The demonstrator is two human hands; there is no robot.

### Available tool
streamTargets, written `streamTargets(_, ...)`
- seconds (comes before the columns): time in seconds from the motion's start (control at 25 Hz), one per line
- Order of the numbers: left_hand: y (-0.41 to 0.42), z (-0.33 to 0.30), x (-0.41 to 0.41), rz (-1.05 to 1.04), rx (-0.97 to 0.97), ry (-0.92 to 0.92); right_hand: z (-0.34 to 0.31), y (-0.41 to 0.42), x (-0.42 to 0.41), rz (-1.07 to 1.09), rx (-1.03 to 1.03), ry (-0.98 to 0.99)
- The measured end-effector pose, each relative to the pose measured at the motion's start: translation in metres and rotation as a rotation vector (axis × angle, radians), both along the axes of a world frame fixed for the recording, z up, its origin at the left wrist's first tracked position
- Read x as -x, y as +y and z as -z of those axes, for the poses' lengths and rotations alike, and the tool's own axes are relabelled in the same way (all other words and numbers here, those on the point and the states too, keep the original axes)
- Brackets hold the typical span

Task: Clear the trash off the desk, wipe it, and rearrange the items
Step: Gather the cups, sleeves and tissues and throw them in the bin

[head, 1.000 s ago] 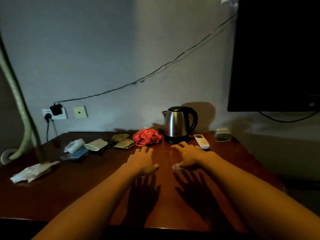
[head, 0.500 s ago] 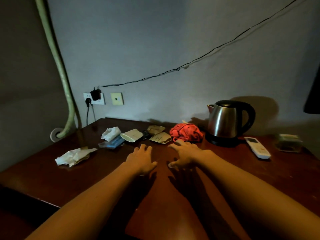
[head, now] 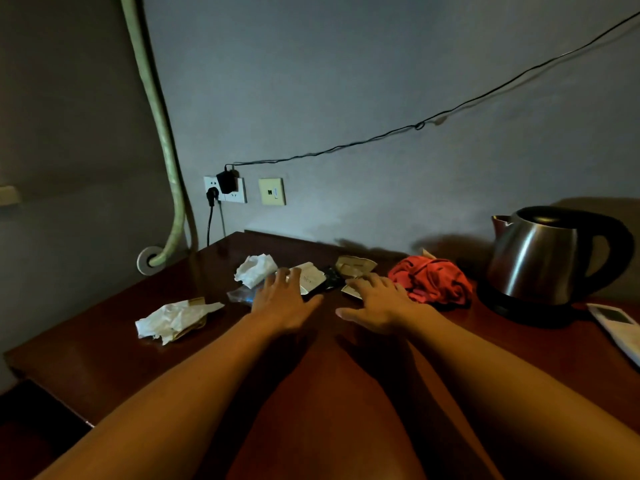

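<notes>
— Both hands sit farther forward than half a second ago, up among the litter at the back of the desk [head: 104,355]; the view has also swung left, so the kettle [head: 543,258] now stands near the right edge. Item one?

— Left hand [head: 282,301]: palm down, fingers [head: 284,276] straight and spread, grasping nothing. Their tips overlap the near edge of a white paper cup [head: 311,276] lying on its side; whether they touch it cannot be told.

— Item two?

— Right hand [head: 377,304]: palm down, fingers released and fanned, thumb pointing left. The fingertips lie over a tan paper packet [head: 350,289]; contact is unclear.

— Trash, relative to those fingers?

— Crumpled white tissue [head: 256,268], just left of the left fingertips. Clear plastic wrapper [head: 242,295], beside the left hand's outer edge. Larger crumpled tissue [head: 175,318], well left, nearer the desk's front. Black wrapper [head: 333,277], between the two sets of fingertips. Second tan packet [head: 355,264], just beyond the right fingertips.

— Other stock?

— Red cloth [head: 429,278], bunched, just right of the right hand, near the kettle base. White remote [head: 614,323], far right. Wall socket [head: 228,189] with two plugs and a green hose [head: 162,133], beyond the left hand.
</notes>
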State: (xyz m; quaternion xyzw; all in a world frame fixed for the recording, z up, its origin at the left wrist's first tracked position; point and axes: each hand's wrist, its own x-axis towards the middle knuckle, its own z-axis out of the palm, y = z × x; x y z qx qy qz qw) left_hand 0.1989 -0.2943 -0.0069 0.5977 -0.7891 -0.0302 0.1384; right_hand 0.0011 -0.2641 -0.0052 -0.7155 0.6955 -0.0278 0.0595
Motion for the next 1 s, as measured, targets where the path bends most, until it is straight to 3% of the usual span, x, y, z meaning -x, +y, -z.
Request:
streamTargets(0.28, -0.088, 0.0, -0.015, -0.106, -0.076, -0.044, 0.002, -0.081, -0.011, -0.047, 0.066, 0.022)
streamTargets(0.48, -0.139, 0.019, -0.02, -0.164, -0.169, 0.048, 0.017, -0.135, -0.009, 0.076, 0.05, -0.013)
streamTargets(0.64, -0.148, 0.064, -0.017, -0.119, -0.215, -0.064, 0.036, -0.134, -0.014, 0.104, -0.147, 0.002)
streamTargets(1.0, -0.074, 0.065, -0.035, 0.085, -0.105, -0.161, 0.039, -0.054, -0.031, 0.013, -0.137, 0.015)
